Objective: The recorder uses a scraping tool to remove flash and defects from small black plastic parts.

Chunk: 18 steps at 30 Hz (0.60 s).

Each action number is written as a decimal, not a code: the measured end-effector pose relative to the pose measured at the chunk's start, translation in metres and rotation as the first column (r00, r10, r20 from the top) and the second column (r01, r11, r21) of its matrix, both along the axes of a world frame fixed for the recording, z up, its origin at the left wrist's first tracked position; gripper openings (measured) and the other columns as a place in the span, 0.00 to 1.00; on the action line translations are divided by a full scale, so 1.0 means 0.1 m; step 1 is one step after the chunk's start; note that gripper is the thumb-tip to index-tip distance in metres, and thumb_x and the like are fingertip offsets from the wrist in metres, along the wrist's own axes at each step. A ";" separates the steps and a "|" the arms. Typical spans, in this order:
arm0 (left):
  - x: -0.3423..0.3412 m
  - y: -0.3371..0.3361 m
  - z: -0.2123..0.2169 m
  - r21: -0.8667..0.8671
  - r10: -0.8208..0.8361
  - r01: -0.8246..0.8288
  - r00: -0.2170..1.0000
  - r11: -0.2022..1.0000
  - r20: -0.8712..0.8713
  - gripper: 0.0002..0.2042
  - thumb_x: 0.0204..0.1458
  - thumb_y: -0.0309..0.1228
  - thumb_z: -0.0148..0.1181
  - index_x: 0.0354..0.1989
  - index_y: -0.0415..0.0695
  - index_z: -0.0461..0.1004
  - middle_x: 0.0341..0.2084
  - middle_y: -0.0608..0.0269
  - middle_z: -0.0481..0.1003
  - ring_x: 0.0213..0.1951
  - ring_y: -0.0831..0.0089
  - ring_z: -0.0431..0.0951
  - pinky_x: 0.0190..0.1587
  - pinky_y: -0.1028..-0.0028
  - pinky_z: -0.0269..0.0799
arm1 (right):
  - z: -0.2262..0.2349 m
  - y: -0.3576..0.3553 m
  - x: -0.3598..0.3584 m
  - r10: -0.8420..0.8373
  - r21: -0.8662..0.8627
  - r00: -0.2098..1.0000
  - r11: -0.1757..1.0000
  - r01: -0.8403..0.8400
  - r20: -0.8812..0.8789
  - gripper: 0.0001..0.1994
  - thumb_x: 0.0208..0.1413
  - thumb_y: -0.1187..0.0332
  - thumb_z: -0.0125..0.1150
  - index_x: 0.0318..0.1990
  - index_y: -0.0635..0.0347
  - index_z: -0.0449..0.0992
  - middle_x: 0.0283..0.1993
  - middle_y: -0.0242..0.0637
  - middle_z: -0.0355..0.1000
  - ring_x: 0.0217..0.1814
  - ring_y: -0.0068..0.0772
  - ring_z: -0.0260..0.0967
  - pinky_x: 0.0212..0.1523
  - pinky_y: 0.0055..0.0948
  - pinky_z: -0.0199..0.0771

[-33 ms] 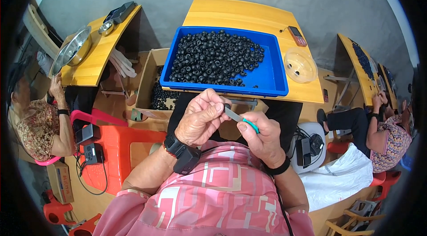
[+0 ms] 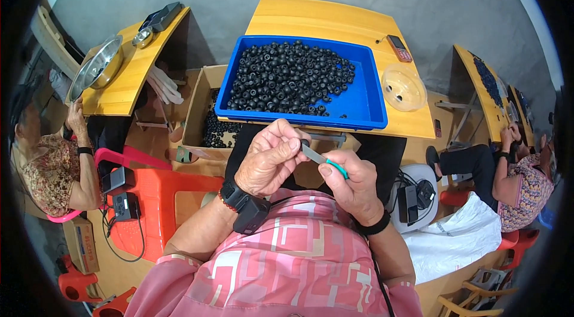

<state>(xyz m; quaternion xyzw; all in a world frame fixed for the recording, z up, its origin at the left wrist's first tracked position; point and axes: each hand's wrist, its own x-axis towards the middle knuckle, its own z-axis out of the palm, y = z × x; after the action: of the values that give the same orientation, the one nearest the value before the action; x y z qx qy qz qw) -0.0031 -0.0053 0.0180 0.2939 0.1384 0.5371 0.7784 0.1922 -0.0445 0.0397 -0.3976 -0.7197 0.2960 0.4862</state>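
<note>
Nothing has moved: both hands, left hand (image 2: 270,160) and right hand (image 2: 353,182), grip the teal-handled blade (image 2: 321,158).

My yellow-topped table (image 2: 335,21) carries a blue tray (image 2: 365,98) heaped with small black round parts (image 2: 287,78), set at its near edge. Beside the tray, to my right, sits a clear plastic bowl (image 2: 403,87); a small handset with a keypad (image 2: 397,48) lies just behind it.
</note>
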 end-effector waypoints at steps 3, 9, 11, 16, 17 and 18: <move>0.00 -0.01 0.01 0.055 0.010 -0.010 1.000 0.998 -0.011 0.06 0.59 0.28 0.64 0.37 0.44 0.71 0.32 0.60 0.74 0.37 0.71 0.73 0.45 0.70 0.71 | 0.01 0.01 0.01 0.012 -0.021 1.000 1.000 -0.011 0.026 0.06 0.61 0.69 0.62 0.42 0.61 0.77 0.25 0.37 0.74 0.24 0.28 0.73 0.28 0.27 0.71; 0.00 0.02 0.04 0.100 -0.045 0.039 0.997 0.994 0.063 0.05 0.60 0.30 0.63 0.39 0.46 0.73 0.31 0.61 0.74 0.34 0.71 0.73 0.46 0.65 0.69 | -0.12 0.05 0.16 -0.244 -0.262 0.952 0.946 0.191 -0.186 0.08 0.62 0.68 0.63 0.41 0.64 0.77 0.29 0.30 0.76 0.30 0.19 0.70 0.32 0.23 0.71; 0.00 0.01 0.01 0.062 -0.082 0.077 0.994 0.995 0.076 0.05 0.61 0.30 0.62 0.40 0.46 0.73 0.31 0.61 0.74 0.34 0.71 0.74 0.47 0.63 0.69 | -0.13 0.02 0.11 -0.197 -0.173 0.958 0.972 0.162 -0.208 0.08 0.63 0.68 0.62 0.43 0.64 0.77 0.32 0.29 0.76 0.32 0.18 0.69 0.34 0.21 0.70; 0.02 -0.01 0.01 -0.001 -0.109 0.109 0.992 0.994 0.064 0.04 0.61 0.29 0.61 0.41 0.45 0.73 0.34 0.63 0.77 0.36 0.71 0.76 0.46 0.65 0.70 | -0.12 0.02 0.06 -0.152 -0.231 0.957 0.968 0.094 -0.247 0.08 0.63 0.69 0.62 0.45 0.63 0.77 0.32 0.30 0.75 0.32 0.16 0.68 0.34 0.20 0.69; 0.01 0.00 0.00 -0.002 -0.107 0.108 0.992 0.994 0.065 0.04 0.61 0.29 0.61 0.41 0.45 0.73 0.34 0.63 0.77 0.36 0.71 0.76 0.46 0.65 0.70 | -0.10 0.01 0.07 -0.119 -0.192 0.974 0.978 0.082 -0.192 0.08 0.63 0.69 0.62 0.45 0.63 0.77 0.31 0.31 0.75 0.32 0.16 0.68 0.34 0.20 0.69; 0.01 0.01 -0.02 0.011 -0.095 0.095 0.994 0.995 0.061 0.05 0.61 0.29 0.61 0.41 0.45 0.73 0.35 0.62 0.77 0.36 0.71 0.76 0.46 0.65 0.71 | -0.08 0.00 0.08 -0.088 -0.154 0.987 0.986 0.066 -0.135 0.08 0.62 0.69 0.62 0.45 0.63 0.77 0.31 0.31 0.75 0.31 0.16 0.68 0.33 0.20 0.68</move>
<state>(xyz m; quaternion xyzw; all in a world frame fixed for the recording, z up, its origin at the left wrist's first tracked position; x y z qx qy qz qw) -0.0025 -0.0043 0.0163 0.2865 0.0980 0.5088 0.8059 0.2004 -0.0444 0.0320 -0.4384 -0.6434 0.3572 0.5160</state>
